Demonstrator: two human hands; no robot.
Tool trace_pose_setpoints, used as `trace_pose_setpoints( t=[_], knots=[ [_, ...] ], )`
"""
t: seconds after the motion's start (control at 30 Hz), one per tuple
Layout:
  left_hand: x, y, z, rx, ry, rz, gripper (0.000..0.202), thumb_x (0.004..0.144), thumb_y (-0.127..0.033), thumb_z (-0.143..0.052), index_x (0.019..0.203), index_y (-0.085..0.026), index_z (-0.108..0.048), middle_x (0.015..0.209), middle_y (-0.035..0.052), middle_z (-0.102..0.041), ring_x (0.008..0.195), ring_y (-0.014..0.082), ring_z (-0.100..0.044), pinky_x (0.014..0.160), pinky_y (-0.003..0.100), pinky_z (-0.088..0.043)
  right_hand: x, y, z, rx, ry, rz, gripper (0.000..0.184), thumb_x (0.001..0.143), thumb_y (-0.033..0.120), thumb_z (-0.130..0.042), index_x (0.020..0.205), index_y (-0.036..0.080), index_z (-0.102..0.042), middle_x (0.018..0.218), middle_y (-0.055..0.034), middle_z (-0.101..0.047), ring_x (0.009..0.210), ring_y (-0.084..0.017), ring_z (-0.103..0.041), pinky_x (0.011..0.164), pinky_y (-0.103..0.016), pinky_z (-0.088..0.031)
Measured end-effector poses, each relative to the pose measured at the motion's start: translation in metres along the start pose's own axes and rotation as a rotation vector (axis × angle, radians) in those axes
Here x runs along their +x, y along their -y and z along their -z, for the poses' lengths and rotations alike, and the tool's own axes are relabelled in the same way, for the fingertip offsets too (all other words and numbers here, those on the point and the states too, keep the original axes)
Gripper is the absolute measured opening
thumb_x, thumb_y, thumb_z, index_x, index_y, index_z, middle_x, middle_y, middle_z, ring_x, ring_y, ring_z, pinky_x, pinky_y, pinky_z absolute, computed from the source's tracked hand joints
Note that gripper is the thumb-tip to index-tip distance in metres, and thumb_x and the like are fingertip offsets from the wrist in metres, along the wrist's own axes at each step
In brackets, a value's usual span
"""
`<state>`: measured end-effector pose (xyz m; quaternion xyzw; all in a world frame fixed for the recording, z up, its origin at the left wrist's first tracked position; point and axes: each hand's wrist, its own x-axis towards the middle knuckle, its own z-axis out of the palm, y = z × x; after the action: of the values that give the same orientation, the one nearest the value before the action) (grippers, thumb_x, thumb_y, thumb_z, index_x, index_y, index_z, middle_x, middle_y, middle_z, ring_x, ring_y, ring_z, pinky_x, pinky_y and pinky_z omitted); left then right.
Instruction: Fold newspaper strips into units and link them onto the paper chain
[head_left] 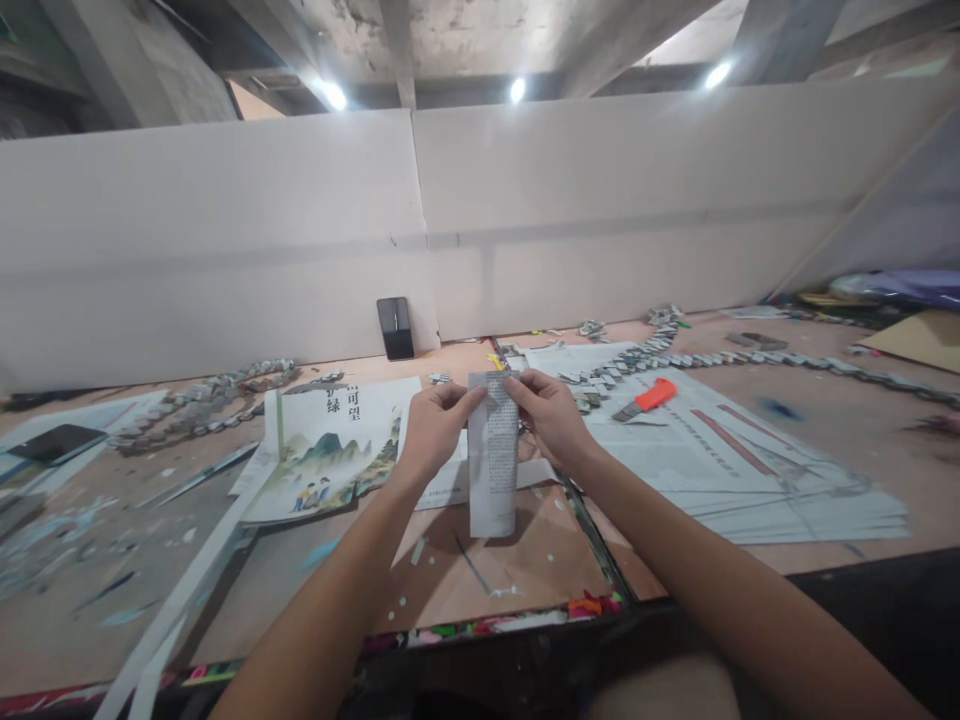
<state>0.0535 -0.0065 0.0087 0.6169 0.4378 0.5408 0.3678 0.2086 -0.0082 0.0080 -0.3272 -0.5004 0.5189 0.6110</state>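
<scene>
My left hand (435,425) and my right hand (547,415) both pinch the top end of a long printed paper strip (493,470). The strip hangs down towards me over the brown table (517,570). Each hand's fingers are closed on an upper corner of the strip. Under and beside my left hand lies an illustrated booklet (330,455) with a landscape picture. Newspaper sheets (735,460) spread out to the right of my right hand.
An orange utility knife (646,398) lies on the newspaper. A long chain of folded paper links (750,358) runs along the back right, another chain (202,400) at back left. A dark phone (395,327) leans on the white partition. A dark device (56,442) and paper scraps lie left.
</scene>
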Motion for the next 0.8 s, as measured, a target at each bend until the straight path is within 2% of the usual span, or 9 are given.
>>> trace_pose_setpoints(
  t=[0.17,0.3,0.4,0.6,0.67,0.8],
  knots=[
    [-0.002,-0.004,0.000,-0.020,0.000,-0.029,0.033,0.075,-0.047,-0.064,0.070,-0.015,-0.063,0.065,0.0006,-0.057,0.063,0.0132,-0.052,0.060,0.025,-0.043,-0.001,0.003,-0.002,0.008,-0.002,-0.003,0.026,0.069,0.039,-0.073,0.068,0.017,-0.059,0.060,0.0036,-0.051,0.057,-0.009,-0.046,0.053,-0.022,-0.037],
    [-0.003,-0.009,-0.001,-0.015,-0.026,-0.045,0.032,0.076,-0.045,-0.064,0.066,-0.014,-0.062,0.061,-0.0006,-0.055,0.059,0.0114,-0.048,0.056,0.024,-0.040,0.000,0.003,-0.003,0.052,0.008,0.005,0.028,0.071,0.042,-0.070,0.065,0.017,-0.059,0.056,0.0043,-0.047,0.052,-0.008,-0.043,0.051,-0.022,-0.037],
    [-0.004,-0.011,-0.001,0.000,-0.052,-0.058,0.031,0.075,-0.043,-0.064,0.064,-0.014,-0.062,0.061,-0.0004,-0.057,0.058,0.0112,-0.048,0.056,0.024,-0.038,0.001,0.001,-0.002,0.061,0.001,0.017,0.028,0.072,0.044,-0.068,0.068,0.017,-0.062,0.059,0.0030,-0.050,0.054,-0.009,-0.045,0.052,-0.023,-0.039],
    [-0.004,-0.014,-0.001,0.054,-0.085,-0.090,0.032,0.076,-0.043,-0.063,0.062,-0.015,-0.060,0.060,-0.0006,-0.057,0.057,0.0117,-0.048,0.057,0.024,-0.038,0.002,-0.005,0.001,-0.175,0.013,0.109,0.033,0.078,0.049,-0.062,0.070,0.017,-0.063,0.060,0.0012,-0.051,0.055,-0.011,-0.045,0.053,-0.024,-0.038],
    [-0.005,-0.014,-0.001,0.067,-0.011,-0.075,0.030,0.076,-0.044,-0.062,0.067,-0.015,-0.063,0.065,0.0006,-0.061,0.061,0.0131,-0.052,0.058,0.025,-0.039,0.004,-0.006,0.003,-0.166,-0.030,0.141,0.034,0.078,0.051,-0.060,0.069,0.018,-0.062,0.061,0.0010,-0.051,0.057,-0.011,-0.046,0.054,-0.024,-0.039],
    [-0.009,-0.013,-0.004,0.178,0.229,-0.029,0.030,0.077,-0.043,-0.061,0.080,-0.015,-0.069,0.076,0.0042,-0.067,0.067,0.0170,-0.057,0.060,0.026,-0.040,0.008,-0.008,0.007,-0.037,-0.109,0.178,0.032,0.077,0.050,-0.062,0.069,0.019,-0.060,0.062,0.0017,-0.050,0.057,-0.012,-0.045,0.052,-0.024,-0.038]
  ],
)
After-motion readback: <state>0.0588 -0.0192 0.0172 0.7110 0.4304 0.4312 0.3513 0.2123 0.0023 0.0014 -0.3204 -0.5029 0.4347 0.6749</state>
